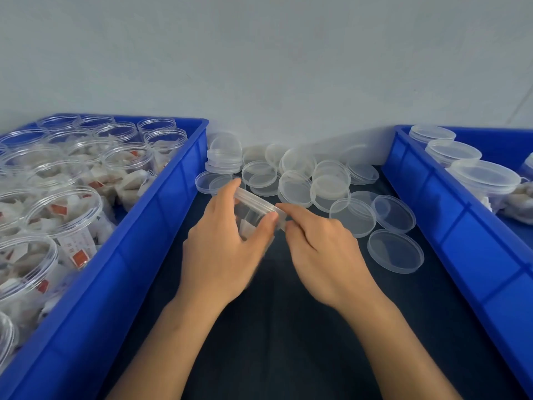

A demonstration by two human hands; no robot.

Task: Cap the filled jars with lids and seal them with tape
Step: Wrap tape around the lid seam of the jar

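Note:
My left hand (223, 249) grips a clear plastic jar (250, 216) tilted over the dark table, thumb across its side and fingers behind it. The jar carries a translucent lid (256, 200) on its top. My right hand (323, 249) pinches the lid's rim at the right side with thumb and forefinger. A heap of loose translucent lids (305, 180) lies on the table just beyond both hands. No tape is visible.
A blue crate (161, 197) on the left holds several open jars (66, 209) filled with white sachets. A second blue crate (450, 215) on the right holds capped jars (484, 177). A pale wall stands close behind. Dark tabletop (288, 342) lies between the crates.

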